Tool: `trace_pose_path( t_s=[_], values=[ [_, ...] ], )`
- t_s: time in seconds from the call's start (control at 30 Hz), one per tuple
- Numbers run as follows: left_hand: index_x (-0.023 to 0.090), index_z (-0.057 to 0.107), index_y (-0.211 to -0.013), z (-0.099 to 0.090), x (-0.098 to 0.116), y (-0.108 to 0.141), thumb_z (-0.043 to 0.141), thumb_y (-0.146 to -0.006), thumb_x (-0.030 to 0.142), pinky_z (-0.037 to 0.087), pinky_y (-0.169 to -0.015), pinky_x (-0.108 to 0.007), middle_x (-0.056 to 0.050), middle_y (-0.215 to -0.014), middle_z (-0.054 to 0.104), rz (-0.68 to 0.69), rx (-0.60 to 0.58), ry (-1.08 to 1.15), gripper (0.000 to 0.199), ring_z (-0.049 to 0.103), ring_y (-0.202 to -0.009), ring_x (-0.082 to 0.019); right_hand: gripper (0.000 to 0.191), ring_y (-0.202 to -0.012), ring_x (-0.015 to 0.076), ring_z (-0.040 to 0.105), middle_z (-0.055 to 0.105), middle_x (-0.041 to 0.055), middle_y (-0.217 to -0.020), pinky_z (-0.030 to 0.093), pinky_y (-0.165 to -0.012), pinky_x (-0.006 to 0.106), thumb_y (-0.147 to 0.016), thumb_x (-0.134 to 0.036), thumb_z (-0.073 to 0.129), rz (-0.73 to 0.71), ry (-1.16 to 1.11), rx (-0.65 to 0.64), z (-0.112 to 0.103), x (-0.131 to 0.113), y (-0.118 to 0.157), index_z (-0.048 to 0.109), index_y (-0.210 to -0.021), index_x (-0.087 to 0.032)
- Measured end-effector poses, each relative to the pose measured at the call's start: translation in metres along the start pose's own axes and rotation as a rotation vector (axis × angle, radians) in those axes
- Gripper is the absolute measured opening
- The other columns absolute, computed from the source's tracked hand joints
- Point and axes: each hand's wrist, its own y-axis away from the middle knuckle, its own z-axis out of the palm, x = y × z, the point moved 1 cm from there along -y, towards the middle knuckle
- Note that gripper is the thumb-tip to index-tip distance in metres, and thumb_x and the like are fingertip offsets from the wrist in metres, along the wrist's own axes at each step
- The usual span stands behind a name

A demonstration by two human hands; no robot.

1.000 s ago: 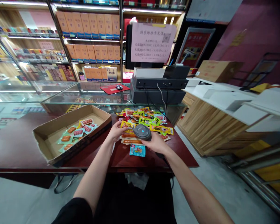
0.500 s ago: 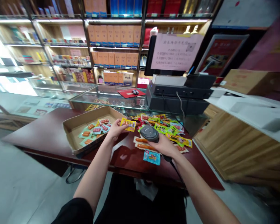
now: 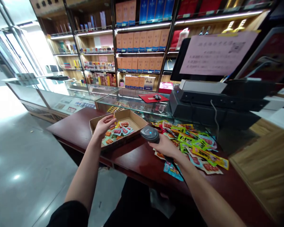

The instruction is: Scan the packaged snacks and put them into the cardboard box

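My left hand [image 3: 104,126] hovers over the left part of a shallow cardboard box [image 3: 137,122], its fingers apart and nothing gripped in them. Just beyond the fingertips a bit of yellow packet [image 3: 117,125] shows, partly hidden. Small sausage snack packets [image 3: 117,131] lie inside the box. My right hand [image 3: 167,145] is wrapped round the handle of a dark barcode scanner [image 3: 149,133], which shows a small blue light on top. Under and beyond that hand spreads a pile of snack packets [image 3: 186,138] in yellow, green and red. A blue packet [image 3: 173,171] lies at the near edge.
The dark red tabletop [image 3: 132,159] carries the box and the pile. Behind it stands a glass counter [image 3: 125,96] with a mouse on a red mat [image 3: 144,98]. A black register [image 3: 194,105] with a screen stands at the right. The scanner's cord hangs down past my right wrist.
My left hand has moved left from beside the scanner to above the box and let go of the yellow packet. The scanner stays in my right hand. The view has turned left.
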Motion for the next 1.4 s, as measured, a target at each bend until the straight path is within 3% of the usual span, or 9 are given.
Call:
trace_pose_path(
  t_s=[0.13,0.27,0.4,0.53,0.73,0.87,1.1,1.27,1.4],
  values=[
    [0.008,0.064,-0.113,0.017,-0.005,0.006,0.086,-0.060,0.029,0.058,-0.077,-0.030,-0.012,-0.092,0.072,0.010,-0.042,-0.027,0.062,0.071,-0.078,-0.017,0.027,-0.088,0.0272,0.070,0.075,0.0066,-0.089,0.054,-0.074,0.033,-0.073,-0.032,0.066,0.014,-0.022,0.025,-0.008,0.002,0.008,0.071,-0.095,-0.016],
    [0.010,0.063,-0.117,0.050,-0.019,0.017,0.084,-0.062,0.035,0.057,-0.082,-0.034,-0.013,-0.101,0.071,0.037,-0.151,-0.093,0.065,0.071,-0.084,-0.019,0.033,-0.093,0.0294,0.069,0.076,0.0072,-0.095,0.054,-0.080,0.036,-0.071,-0.032,0.070,0.082,0.009,0.102,-0.025,0.009,0.025,0.071,-0.100,-0.017],
    [0.013,0.065,-0.115,0.106,-0.052,0.039,0.082,-0.064,0.038,0.056,-0.081,-0.036,-0.013,-0.107,0.070,0.026,-0.369,-0.183,0.059,0.069,-0.087,-0.020,0.034,-0.097,0.0311,0.069,0.075,0.0068,-0.101,0.053,-0.084,0.040,-0.073,-0.032,0.069,0.132,0.055,0.113,-0.044,0.020,0.050,0.073,-0.104,-0.019],
    [0.013,0.068,-0.108,0.161,-0.090,0.070,0.081,-0.064,0.036,0.054,-0.078,-0.031,-0.012,-0.098,0.071,0.020,-0.617,-0.269,0.052,0.068,-0.087,-0.020,0.035,-0.100,0.0298,0.068,0.074,0.0063,-0.107,0.052,-0.088,0.039,-0.075,-0.030,0.068,0.156,0.036,0.168,-0.057,0.037,0.081,0.072,-0.108,-0.020],
    [0.018,0.071,-0.103,0.204,-0.112,0.107,0.076,-0.064,0.032,0.049,-0.073,-0.027,-0.004,-0.089,0.071,0.272,-0.898,-0.816,0.041,0.065,-0.081,-0.019,0.029,-0.096,0.0292,0.070,0.076,0.0066,-0.099,0.054,-0.082,0.037,-0.073,-0.030,0.067,0.302,0.068,0.305,-0.068,0.061,0.125,0.073,-0.099,-0.019],
    [0.020,0.072,-0.100,0.220,-0.116,0.121,0.076,-0.062,0.032,0.048,-0.071,-0.028,-0.005,-0.090,0.071,0.382,-1.094,-1.109,0.040,0.065,-0.082,-0.022,0.028,-0.095,0.0276,0.069,0.076,0.0070,-0.099,0.054,-0.082,0.035,-0.074,-0.029,0.067,0.321,0.047,0.349,-0.072,0.069,0.147,0.073,-0.099,-0.018],
    [0.024,0.071,-0.108,0.230,-0.118,0.134,0.071,-0.064,0.029,0.048,-0.079,-0.033,-0.010,-0.105,0.070,0.507,-1.146,-1.385,0.044,0.065,-0.096,-0.029,0.025,-0.089,0.0251,0.071,0.076,0.0051,-0.091,0.054,-0.076,0.030,-0.075,-0.031,0.066,0.352,0.038,0.379,-0.073,0.071,0.166,0.072,-0.096,-0.019],
    [0.022,0.069,-0.094,0.218,-0.117,0.125,0.076,-0.061,0.030,0.046,-0.068,-0.027,-0.004,-0.089,0.071,0.335,-1.132,-1.239,0.035,0.065,-0.083,-0.023,0.023,-0.079,0.0243,0.071,0.074,0.0037,-0.073,0.055,-0.068,0.029,-0.074,-0.030,0.066,0.343,0.001,0.376,-0.068,0.066,0.166,0.072,-0.093,-0.018],
    [0.019,0.062,-0.078,0.204,-0.115,0.103,0.077,-0.062,0.029,0.045,-0.060,-0.023,0.001,-0.070,0.066,0.179,-1.039,-0.950,0.024,0.063,-0.067,-0.017,0.022,-0.085,0.0248,0.071,0.075,0.0041,-0.077,0.055,-0.072,0.031,-0.075,-0.030,0.065,0.296,-0.021,0.354,-0.064,0.063,0.158,0.072,-0.092,-0.019]
  ],
)
